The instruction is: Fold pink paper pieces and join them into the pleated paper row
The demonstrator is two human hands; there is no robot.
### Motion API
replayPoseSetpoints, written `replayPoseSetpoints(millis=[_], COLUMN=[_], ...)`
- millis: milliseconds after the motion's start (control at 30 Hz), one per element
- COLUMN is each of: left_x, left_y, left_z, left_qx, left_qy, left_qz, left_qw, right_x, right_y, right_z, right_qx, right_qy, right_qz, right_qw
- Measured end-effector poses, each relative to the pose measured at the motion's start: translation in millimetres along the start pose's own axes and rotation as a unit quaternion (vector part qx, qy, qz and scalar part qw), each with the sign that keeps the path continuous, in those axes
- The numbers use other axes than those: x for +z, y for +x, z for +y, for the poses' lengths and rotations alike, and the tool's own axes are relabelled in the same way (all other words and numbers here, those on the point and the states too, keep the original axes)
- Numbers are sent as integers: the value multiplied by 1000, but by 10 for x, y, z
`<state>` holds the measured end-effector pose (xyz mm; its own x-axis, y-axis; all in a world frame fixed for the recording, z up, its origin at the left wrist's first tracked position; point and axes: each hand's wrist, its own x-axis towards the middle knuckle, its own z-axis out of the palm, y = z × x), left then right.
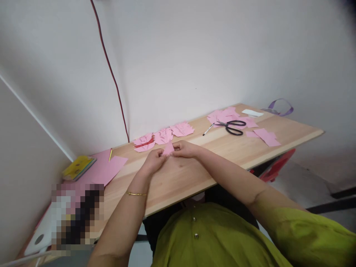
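a: what are the hands doing over there?

b: both are up over the middle of the wooden table (194, 174). the left hand (154, 160) and the right hand (185, 149) each pinch one side of a small pink paper piece (168, 148), fingertips closed on it, and it sits between them just above the wood. there is a thin gold bangle (135, 193) on the left wrist.

a: and behind them?

b: along the far edge, by the wall, lies a row of crumpled pink paper shapes (164, 136), one of them with a red strip across it. further toward the far right corner there is a heap of pink sheets (226, 115) with black scissors (233, 126) lying on them, and a pen (208, 129) just beside the handles.

a: anything near the right edge?

b: a few loose pink squares (266, 136), flat on the wood, well apart from the hands. on the left end there is a large pink sheet (107, 167) with a yellow pencil (110, 154) on it, and a yellow book (78, 167) at the left edge.
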<state>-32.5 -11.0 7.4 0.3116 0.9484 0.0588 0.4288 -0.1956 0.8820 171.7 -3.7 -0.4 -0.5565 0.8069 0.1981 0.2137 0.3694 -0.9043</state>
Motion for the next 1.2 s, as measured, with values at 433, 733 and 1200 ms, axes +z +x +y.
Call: replayPoseSetpoints(millis=[433,733,1200], left_x=[-37,-95,-111], left_y=[40,58,67], left_z=[-59,-133,-100], left_qx=[-39,-41,-31], left_qy=[-235,-229,-275], left_qz=[18,11,71], left_qw=[971,973,958], right_x=[-38,-55,-61], right_y=[-22,-10,-19], right_z=[-28,84,54], right_qx=[70,52,67], right_qy=[50,115,108], right_qz=[-21,39,28], right_qw=[996,991,991])
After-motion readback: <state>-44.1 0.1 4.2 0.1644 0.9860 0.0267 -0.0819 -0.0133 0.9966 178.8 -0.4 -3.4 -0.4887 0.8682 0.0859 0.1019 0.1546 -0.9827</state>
